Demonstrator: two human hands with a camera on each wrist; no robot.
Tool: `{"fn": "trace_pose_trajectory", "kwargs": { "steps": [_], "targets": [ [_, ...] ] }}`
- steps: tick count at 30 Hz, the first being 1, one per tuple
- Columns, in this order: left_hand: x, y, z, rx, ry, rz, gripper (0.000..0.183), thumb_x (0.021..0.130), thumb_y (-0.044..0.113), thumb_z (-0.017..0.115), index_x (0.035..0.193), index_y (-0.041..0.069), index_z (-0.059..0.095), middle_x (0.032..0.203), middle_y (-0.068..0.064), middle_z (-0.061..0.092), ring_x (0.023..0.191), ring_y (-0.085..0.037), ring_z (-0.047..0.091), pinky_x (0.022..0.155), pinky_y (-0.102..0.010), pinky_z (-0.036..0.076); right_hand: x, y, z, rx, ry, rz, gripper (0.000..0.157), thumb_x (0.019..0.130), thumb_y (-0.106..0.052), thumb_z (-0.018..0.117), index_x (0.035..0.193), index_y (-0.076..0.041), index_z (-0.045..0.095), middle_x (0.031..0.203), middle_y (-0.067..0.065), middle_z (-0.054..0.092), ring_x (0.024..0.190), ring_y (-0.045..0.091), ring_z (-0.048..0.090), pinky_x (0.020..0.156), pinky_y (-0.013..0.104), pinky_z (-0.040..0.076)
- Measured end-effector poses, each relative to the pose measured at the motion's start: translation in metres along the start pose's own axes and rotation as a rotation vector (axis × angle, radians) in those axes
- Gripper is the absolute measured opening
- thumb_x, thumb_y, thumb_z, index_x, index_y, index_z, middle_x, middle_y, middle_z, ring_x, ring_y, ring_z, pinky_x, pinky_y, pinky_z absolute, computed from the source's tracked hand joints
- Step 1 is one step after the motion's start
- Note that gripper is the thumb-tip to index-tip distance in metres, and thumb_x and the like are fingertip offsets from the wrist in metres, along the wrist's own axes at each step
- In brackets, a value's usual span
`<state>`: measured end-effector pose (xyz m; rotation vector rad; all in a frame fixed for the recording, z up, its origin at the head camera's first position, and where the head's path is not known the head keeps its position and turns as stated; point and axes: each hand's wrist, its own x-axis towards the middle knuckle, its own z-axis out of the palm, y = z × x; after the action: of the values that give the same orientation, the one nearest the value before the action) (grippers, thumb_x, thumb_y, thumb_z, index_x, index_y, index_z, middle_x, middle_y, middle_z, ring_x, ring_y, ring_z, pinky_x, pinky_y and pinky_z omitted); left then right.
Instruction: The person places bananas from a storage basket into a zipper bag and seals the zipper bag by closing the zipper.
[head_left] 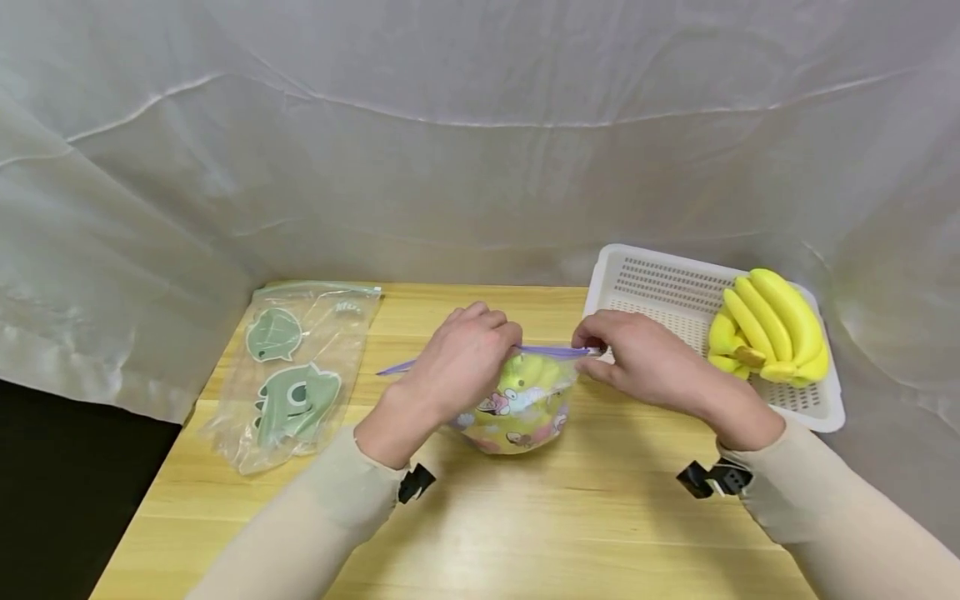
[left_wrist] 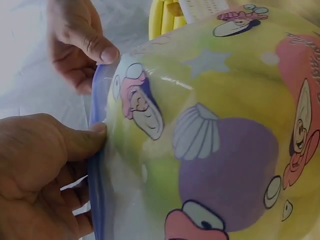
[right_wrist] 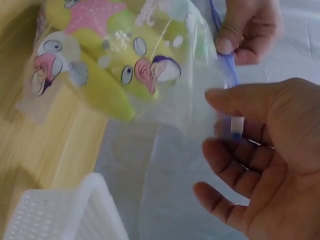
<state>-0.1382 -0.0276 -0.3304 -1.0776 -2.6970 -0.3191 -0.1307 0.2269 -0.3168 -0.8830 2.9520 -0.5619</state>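
Note:
A clear zip bag (head_left: 525,408) printed with cartoon sea creatures stands on the table, bulging with yellow bananas (right_wrist: 105,95) seen through the film. Along its top runs a purple zip strip (left_wrist: 98,150). My left hand (head_left: 468,358) pinches this strip near its middle, thumb on the near side and fingers behind. At the strip's right end, my right hand (head_left: 648,358) holds the corner between thumb and fingers, beside a small white slider (right_wrist: 236,125). The right hand's lower fingers are spread loosely in the right wrist view.
To the right stands a white perforated basket (head_left: 652,292) holding a bunch of bananas (head_left: 772,329). On the left lies a flat clear zip bag (head_left: 300,375) with green cartoon prints. Grey sheeting (head_left: 480,183) hangs behind the wooden table (head_left: 510,533).

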Motion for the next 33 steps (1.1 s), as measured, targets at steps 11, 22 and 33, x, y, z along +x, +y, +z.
{"fn": "trace_pose_trajectory", "kwargs": {
  "steps": [11,22,33],
  "targets": [
    [-0.002,-0.004,0.007,0.107,0.055,0.111,0.020,0.093,-0.008,0.061,0.103,0.005,0.072,0.096,-0.005,0.071,0.090,-0.023,0.060,0.082,-0.033,0.051,-0.001,0.012,0.017,0.112,0.207,0.029,0.006,0.093,-0.009,0.070,0.091,-0.014,0.068,0.089,0.000,0.068,0.081,0.018,0.061,0.073,0.037,0.051],
    [0.021,0.010,0.007,-0.040,-0.049,0.053,0.025,0.104,0.038,0.066,0.115,0.016,0.073,0.112,0.003,0.074,0.105,-0.019,0.056,0.092,-0.037,0.045,-0.004,0.015,0.013,0.102,0.173,0.015,0.007,0.094,-0.011,0.074,0.093,-0.013,0.068,0.087,-0.002,0.067,0.080,0.017,0.060,0.072,0.036,0.049],
    [0.039,0.020,0.005,-0.075,-0.105,0.012,0.018,0.101,0.034,0.063,0.106,0.017,0.070,0.100,0.006,0.070,0.093,-0.017,0.050,0.086,-0.034,0.043,-0.005,0.014,0.011,0.081,0.235,0.000,0.009,0.090,-0.010,0.082,0.092,-0.012,0.074,0.091,-0.001,0.068,0.085,0.018,0.066,0.075,0.040,0.054]
  ]
}}
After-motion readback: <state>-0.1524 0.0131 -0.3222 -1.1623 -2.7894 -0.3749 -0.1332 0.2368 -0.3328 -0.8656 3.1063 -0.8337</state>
